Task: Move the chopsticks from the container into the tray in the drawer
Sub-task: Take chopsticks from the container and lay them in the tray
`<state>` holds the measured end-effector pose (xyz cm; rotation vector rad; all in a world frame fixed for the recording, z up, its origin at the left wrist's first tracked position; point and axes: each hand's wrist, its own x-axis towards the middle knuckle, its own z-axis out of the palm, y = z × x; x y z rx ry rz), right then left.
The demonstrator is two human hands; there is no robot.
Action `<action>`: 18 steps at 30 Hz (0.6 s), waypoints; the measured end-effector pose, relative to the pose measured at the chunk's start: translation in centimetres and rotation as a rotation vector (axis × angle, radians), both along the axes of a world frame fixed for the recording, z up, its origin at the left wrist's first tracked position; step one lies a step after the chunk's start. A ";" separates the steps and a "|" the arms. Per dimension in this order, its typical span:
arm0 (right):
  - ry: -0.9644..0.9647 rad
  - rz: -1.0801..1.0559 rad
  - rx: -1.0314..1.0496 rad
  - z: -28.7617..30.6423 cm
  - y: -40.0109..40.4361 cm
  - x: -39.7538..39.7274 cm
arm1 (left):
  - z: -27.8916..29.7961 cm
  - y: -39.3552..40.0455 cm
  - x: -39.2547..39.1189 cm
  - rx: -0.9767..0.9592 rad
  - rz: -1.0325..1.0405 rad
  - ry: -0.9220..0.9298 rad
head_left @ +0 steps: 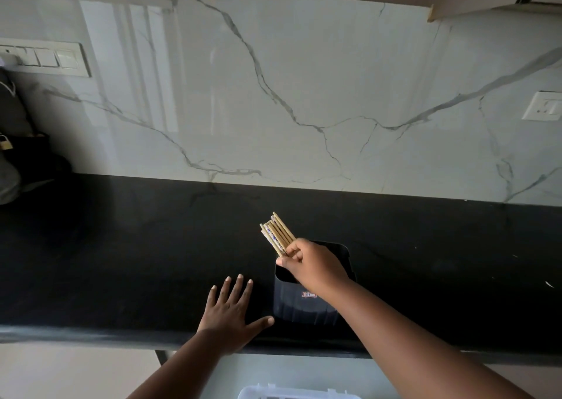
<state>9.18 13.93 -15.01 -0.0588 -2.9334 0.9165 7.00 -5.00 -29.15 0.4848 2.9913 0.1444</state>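
- The chopsticks (278, 233) are a bundle of pale, light-brown wooden sticks, just right of the middle of the frame; at least one carries a blue and white printed pattern near its upper part.
- The bundle leans toward the upper left, its blunt ends fanned slightly apart above the hand; its lower ends are hidden behind the fingers and the container's rim.
- The right hand (313, 266) is clenched around the chopsticks about midway, thumb and fingers pinching the sticks together right over the container's mouth.
- The container (299, 302) is a dark, squarish tub with rounded corners and ribbed sides, standing upright on the black counter (121, 246), with a small red and white label on its near wall.
- The left hand (232, 315) lies flat and open on the counter at lower centre, fingers spread, gripping nothing, its thumb tip reaching just beside the container's base.
- A white plastic tray (292, 392) shows only its rim at the bottom edge of the frame, below the counter's front edge.
- Behind the counter rises a white marble wall (273, 94) with grey veins.
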 end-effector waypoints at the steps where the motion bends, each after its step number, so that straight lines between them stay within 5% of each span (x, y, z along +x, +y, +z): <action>1: -0.007 -0.004 0.002 -0.1 -0.3 0.0 | 0.1 0.0 0.0 0.000 0.001 -0.002; 18: -0.039 -0.118 0.229 0.6 -3.2 -0.5 | -0.3 -0.1 -0.1 0.014 0.010 0.001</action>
